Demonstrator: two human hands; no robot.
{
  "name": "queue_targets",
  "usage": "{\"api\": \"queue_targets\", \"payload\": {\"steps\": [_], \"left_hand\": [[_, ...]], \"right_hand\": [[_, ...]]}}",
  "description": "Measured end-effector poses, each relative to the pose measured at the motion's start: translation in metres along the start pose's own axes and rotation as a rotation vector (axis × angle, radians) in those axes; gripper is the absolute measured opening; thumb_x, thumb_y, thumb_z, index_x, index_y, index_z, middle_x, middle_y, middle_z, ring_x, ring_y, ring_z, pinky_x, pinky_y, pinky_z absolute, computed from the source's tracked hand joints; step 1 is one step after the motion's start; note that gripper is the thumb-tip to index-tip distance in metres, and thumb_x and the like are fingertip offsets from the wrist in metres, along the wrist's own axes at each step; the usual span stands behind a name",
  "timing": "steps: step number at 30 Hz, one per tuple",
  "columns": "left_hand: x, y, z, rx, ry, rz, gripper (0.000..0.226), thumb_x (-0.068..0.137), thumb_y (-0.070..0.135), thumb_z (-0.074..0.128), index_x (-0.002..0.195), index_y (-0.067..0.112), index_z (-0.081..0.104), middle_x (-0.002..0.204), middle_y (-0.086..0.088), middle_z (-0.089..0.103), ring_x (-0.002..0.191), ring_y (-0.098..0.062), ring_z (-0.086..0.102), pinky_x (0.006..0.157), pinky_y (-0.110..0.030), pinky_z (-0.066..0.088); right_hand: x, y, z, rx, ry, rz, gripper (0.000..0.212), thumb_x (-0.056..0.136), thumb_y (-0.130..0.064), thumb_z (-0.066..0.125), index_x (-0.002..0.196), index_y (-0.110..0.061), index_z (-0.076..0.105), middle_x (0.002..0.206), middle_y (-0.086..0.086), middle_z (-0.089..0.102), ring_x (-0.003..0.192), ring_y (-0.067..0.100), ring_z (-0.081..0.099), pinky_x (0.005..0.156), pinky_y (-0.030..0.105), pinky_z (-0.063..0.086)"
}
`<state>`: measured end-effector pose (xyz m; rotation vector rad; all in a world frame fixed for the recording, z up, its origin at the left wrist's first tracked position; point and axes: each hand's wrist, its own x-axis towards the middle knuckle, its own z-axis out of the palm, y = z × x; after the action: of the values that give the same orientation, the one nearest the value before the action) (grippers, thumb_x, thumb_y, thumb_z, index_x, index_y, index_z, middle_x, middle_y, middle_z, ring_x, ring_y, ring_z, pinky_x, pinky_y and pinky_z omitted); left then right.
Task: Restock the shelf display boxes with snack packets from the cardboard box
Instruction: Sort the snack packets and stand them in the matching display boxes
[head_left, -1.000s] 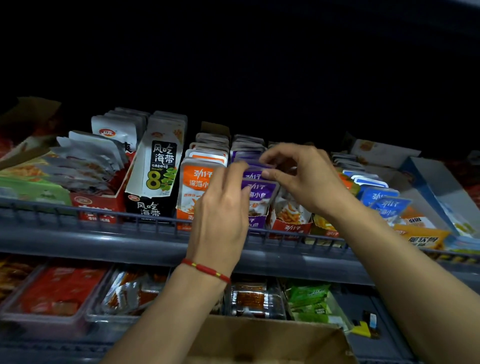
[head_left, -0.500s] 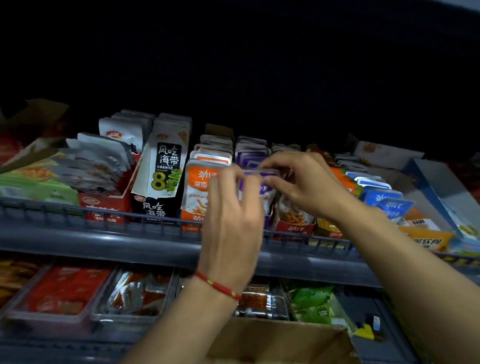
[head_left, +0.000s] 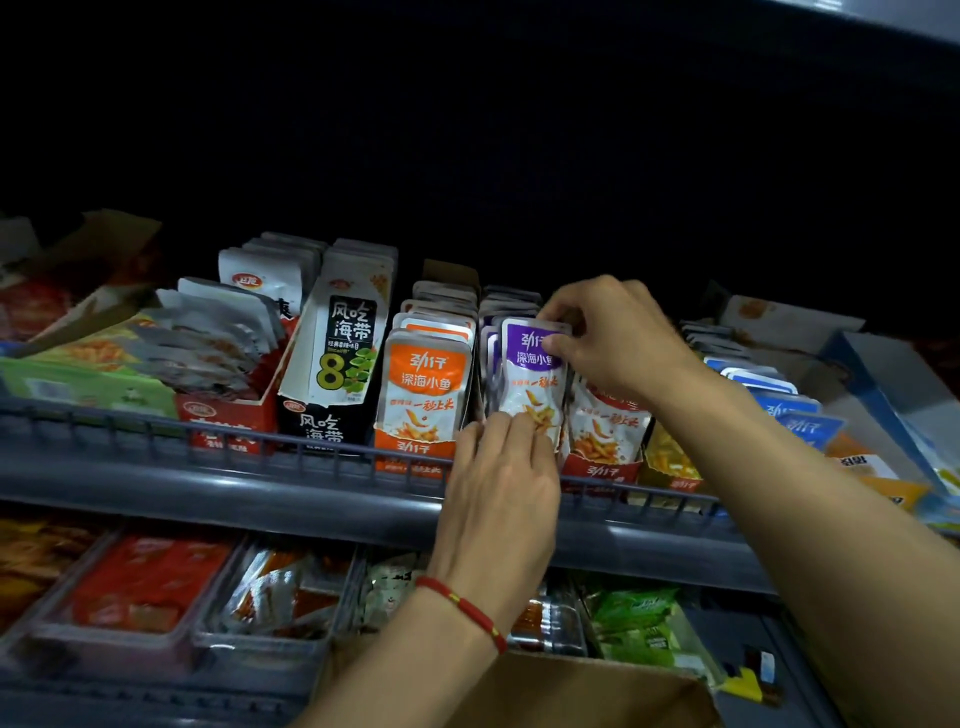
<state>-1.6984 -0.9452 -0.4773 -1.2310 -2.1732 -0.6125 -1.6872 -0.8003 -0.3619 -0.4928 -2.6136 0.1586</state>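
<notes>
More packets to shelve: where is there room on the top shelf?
Little shows. The orange row, purple row and red row look packed. The blue box far right shows bare wall and floor behind its packets. Both hands crowd the purple row.

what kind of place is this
Most likely a shop's snack aisle: a grey wire-fronted shelf holds rows of display boxes, such as the orange fish-snack packets, with trays of packaged snacks below.

I see a grey metal shelf (head_left: 291, 512) with a wire front rail (head_left: 156, 431), beneath deep darkness overhead.
</notes>
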Motion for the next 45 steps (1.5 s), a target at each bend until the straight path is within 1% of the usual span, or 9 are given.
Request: {"api": "queue_targets", "payload": {"steps": [6,9,13,16,22,27,32,39,45], "left_hand": [[0.000,-0.013,0.003,-0.001,0.051,-0.013,0.019,0.081,0.015,0.077,0.097,0.010,0.070,0.095,-0.007,0.060,0.087,-0.027,0.054,0.077,-0.042,0.048],[0.000,-0.014,0.003,-0.037,0.085,-0.001,0.015,0.078,0.009,0.076,0.092,0.010,0.071,0.092,-0.007,0.061,0.083,-0.027,0.054,0.071,-0.041,0.046],[-0.002,-0.014,0.003,-0.092,0.132,0.034,0.008,0.077,0.005,0.071,0.085,0.006,0.072,0.087,-0.011,0.065,0.083,-0.030,0.056,0.069,-0.041,0.044],[-0.001,-0.016,0.002,-0.116,0.130,0.039,0.008,0.073,0.004,0.076,0.081,0.007,0.073,0.084,-0.010,0.065,0.082,-0.029,0.056,0.068,-0.039,0.044],[-0.005,-0.013,-0.003,-0.162,0.133,0.081,0.012,0.075,0.004,0.072,0.086,0.010,0.073,0.087,-0.007,0.065,0.086,-0.025,0.057,0.073,-0.037,0.047],[-0.007,-0.015,0.001,-0.170,0.117,0.081,0.010,0.081,0.006,0.074,0.089,0.011,0.073,0.091,-0.005,0.066,0.087,-0.024,0.055,0.074,-0.037,0.047],[-0.007,-0.015,0.000,-0.211,0.141,0.086,0.009,0.078,0.003,0.075,0.083,0.009,0.071,0.086,-0.006,0.063,0.083,-0.024,0.053,0.072,-0.036,0.045],[-0.010,-0.019,-0.002,-0.237,0.136,0.092,0.014,0.072,0.001,0.076,0.083,0.008,0.071,0.084,-0.007,0.063,0.081,-0.025,0.054,0.069,-0.040,0.048],[-0.013,-0.022,-0.003,-0.250,0.140,0.082,0.009,0.075,0.003,0.075,0.083,0.008,0.071,0.084,-0.007,0.062,0.081,-0.026,0.053,0.070,-0.040,0.047]], "right_hand": [[-0.014,-0.022,0.001,-0.163,-0.055,0.013,0.045,0.096,-0.022,0.064,0.139,-0.025,0.050,0.135,0.008,0.058,0.120,0.029,0.058,0.089,0.045,0.056],[-0.029,-0.025,0.010,-0.204,-0.091,-0.144,0.067,0.095,-0.015,0.052,0.157,-0.022,0.029,0.150,0.008,0.044,0.134,0.030,0.045,0.106,0.048,0.043],[-0.041,-0.032,0.028,-0.101,-0.068,-0.127,0.069,0.097,-0.047,0.023,0.161,-0.022,0.023,0.163,0.005,0.032,0.150,0.023,0.027,0.124,0.043,0.020],[-0.036,-0.033,0.040,-0.095,0.010,-0.112,0.063,0.102,-0.055,0.022,0.158,-0.027,0.031,0.161,0.002,0.037,0.149,0.024,0.030,0.123,0.048,0.022],[-0.025,-0.040,0.041,0.034,0.040,-0.009,0.056,0.099,-0.035,0.055,0.151,-0.022,0.042,0.144,0.005,0.055,0.129,0.026,0.050,0.109,0.043,0.041],[-0.016,-0.039,0.053,-0.075,0.081,0.031,0.055,0.101,-0.049,0.049,0.147,-0.019,0.047,0.135,0.010,0.059,0.121,0.028,0.055,0.099,0.042,0.049],[-0.015,-0.045,0.063,-0.055,0.222,0.034,0.050,0.096,-0.036,0.043,0.137,-0.013,0.061,0.125,0.012,0.067,0.112,0.031,0.056,0.091,0.042,0.046],[-0.018,-0.048,0.067,-0.016,0.262,0.082,0.051,0.095,-0.042,0.040,0.137,-0.021,0.062,0.131,0.005,0.066,0.124,0.030,0.050,0.104,0.050,0.039],[-0.017,-0.051,0.068,0.084,0.306,0.146,0.047,0.093,-0.032,0.064,0.138,-0.019,0.060,0.135,0.008,0.057,0.131,0.027,0.040,0.103,0.036,0.041]]}}
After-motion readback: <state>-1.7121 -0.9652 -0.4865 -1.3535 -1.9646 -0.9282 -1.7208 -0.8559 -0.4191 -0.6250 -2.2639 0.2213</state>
